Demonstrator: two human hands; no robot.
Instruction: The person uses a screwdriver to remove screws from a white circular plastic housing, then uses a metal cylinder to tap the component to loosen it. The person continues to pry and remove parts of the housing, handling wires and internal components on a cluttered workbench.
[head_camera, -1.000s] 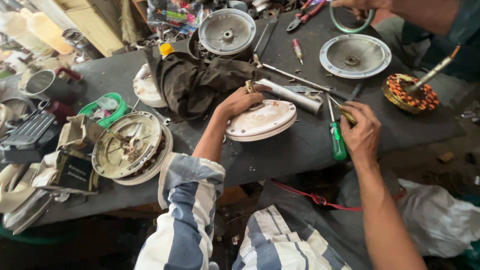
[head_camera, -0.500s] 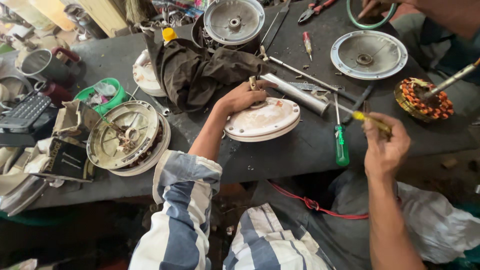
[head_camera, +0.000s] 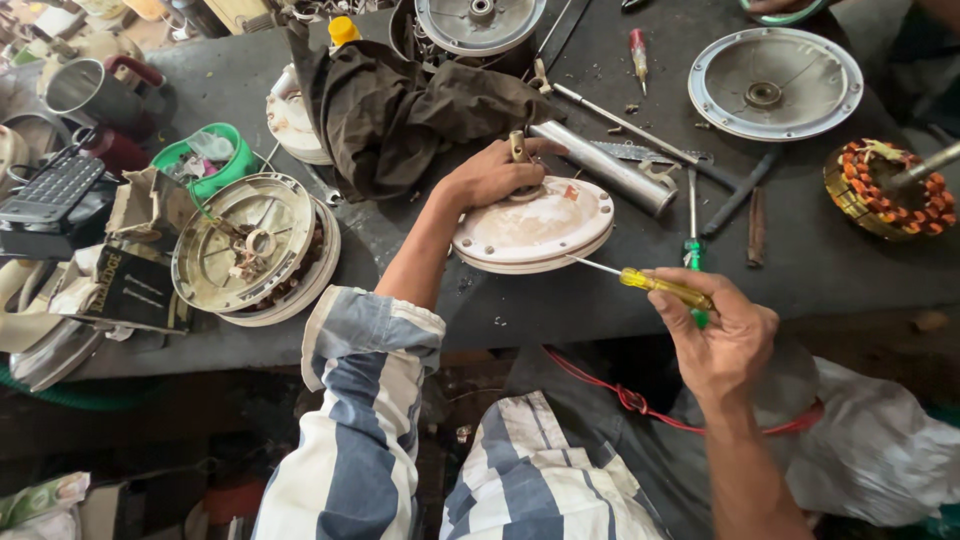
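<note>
Right hand (head_camera: 725, 335) moved in, fingers gripping yellow screwdriver (head_camera: 660, 287); left hand (head_camera: 492, 172) fingers clasp white, grimy motor cover (head_camera: 535, 227).

A repair workshop: a dark, grimy workbench (head_camera: 600, 300) crowded with opened round metal fan-motor housings (head_camera: 255, 245), a copper-wound stator (head_camera: 885, 190) at its right edge, loose screwdrivers (head_camera: 690, 215) and a crumpled brown rag (head_camera: 420, 105) toward its back.

Soft, even daylight from above, bright on the dark workbench (head_camera: 560, 300), faint shadows under objects, mild glare on the metal cup (head_camera: 85, 90), dim floor beneath, wide-angle bending at edges, sharp focus at centre, slight blur at corners
</note>
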